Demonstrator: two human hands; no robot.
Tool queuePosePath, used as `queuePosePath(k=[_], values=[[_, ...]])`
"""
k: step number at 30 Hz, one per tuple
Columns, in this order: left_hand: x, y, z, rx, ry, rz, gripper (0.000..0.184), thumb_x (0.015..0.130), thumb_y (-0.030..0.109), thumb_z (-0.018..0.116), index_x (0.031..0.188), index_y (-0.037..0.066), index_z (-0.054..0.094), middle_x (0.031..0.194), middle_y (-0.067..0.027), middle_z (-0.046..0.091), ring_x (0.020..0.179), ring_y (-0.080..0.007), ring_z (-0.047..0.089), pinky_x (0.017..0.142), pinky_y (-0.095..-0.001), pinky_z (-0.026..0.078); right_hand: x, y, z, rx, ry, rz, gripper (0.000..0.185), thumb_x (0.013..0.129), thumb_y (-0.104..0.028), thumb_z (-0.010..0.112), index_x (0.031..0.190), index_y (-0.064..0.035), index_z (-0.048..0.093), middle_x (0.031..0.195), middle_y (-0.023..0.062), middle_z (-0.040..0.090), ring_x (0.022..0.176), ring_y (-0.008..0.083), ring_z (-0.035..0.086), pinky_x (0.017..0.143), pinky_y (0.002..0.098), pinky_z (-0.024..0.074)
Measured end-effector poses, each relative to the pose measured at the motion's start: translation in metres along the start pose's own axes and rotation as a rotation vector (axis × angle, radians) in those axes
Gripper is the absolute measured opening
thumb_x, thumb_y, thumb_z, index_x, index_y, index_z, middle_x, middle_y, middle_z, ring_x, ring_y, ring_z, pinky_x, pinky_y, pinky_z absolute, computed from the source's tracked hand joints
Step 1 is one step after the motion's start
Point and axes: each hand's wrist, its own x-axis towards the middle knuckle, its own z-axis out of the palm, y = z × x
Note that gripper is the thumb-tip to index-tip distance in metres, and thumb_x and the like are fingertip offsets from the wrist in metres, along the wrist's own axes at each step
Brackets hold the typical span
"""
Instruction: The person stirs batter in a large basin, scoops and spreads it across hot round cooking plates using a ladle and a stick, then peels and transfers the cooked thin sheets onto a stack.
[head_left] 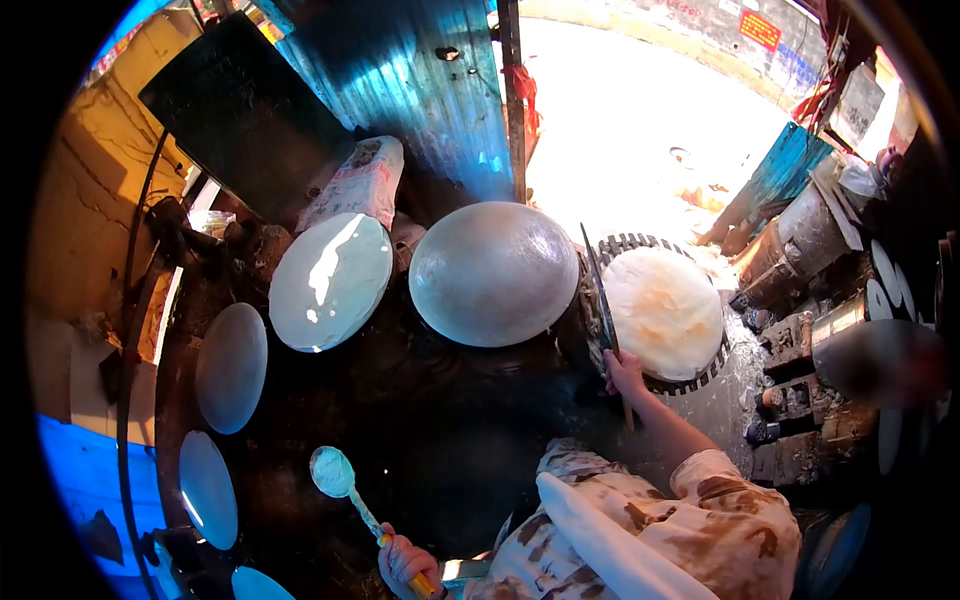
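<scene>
At the bottom, my left hand (408, 560) is wrapped round the handle of a ladle (333, 472) whose bowl is coated with pale batter. My right hand (625, 374) grips a long, thin dark blade (600, 285) that points up along the left edge of a round flatbread (664, 315). The bread is white with light brown patches and lies on a slotted round grate (715, 368). Left of the blade is a bare grey domed griddle (494, 274). Another griddle further left is covered by a pale batter sheet (330, 282).
More round griddles (231, 368) curve down the left side, one of them bluish (208, 490). A stained sack (358, 180) stands behind the batter-covered griddle. Blocks (790, 395) and a metal cylinder (810, 235) are at the right. A blue corrugated sheet (400, 90) rises behind.
</scene>
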Motion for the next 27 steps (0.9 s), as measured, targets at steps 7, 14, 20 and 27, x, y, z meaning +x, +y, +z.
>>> queuePosePath(k=[7,14,20,27], values=[[0.011,-0.008,-0.011,-0.169,-0.154,0.083,0.036,0.093,0.014,0.034,0.122,-0.008,0.035,0.055,-0.0004,0.036,0.041,-0.0049,0.041,0.043,-0.0200,0.040,0.015,0.044,0.085,-0.213,0.056,-0.516,0.031,0.089,-0.024,0.046,0.072,0.0007,0.053,0.057,0.0130,0.053,0.053,0.0255,0.053,0.051,0.0367,0.0407],[0.018,-0.025,-0.007,-0.186,-0.203,0.099,0.032,0.092,0.008,0.032,0.121,-0.002,0.040,0.056,-0.0004,0.035,0.039,-0.0028,0.038,0.041,-0.0178,0.039,-0.035,-0.001,0.136,-0.298,-0.621,-0.504,0.025,0.089,-0.019,0.047,0.073,-0.0007,0.054,0.058,0.0090,0.052,0.053,0.0177,0.050,0.051,0.0318,0.0412],[-0.018,-0.028,-0.035,-0.274,-0.224,0.279,0.026,0.093,0.007,0.034,0.115,0.003,0.047,0.056,0.0011,0.034,0.039,-0.0027,0.034,0.038,-0.0166,0.034,-0.030,-0.031,0.152,-0.626,-0.870,-0.534,0.019,0.088,-0.016,0.048,0.083,0.0011,0.056,0.063,0.0082,0.055,0.058,0.0152,0.053,0.054,0.0300,0.0420],[-0.129,-0.036,-0.136,-0.393,-0.170,0.758,0.015,0.090,0.005,0.040,0.102,0.005,0.049,0.056,0.0025,0.034,0.041,-0.0023,0.034,0.038,-0.0173,0.033,-0.138,-0.017,0.222,-0.695,-1.544,-0.588,0.026,0.087,-0.012,0.050,0.112,-0.0069,0.057,0.063,-0.0057,0.046,0.052,0.0025,0.041,0.045,0.0175,0.0315]])
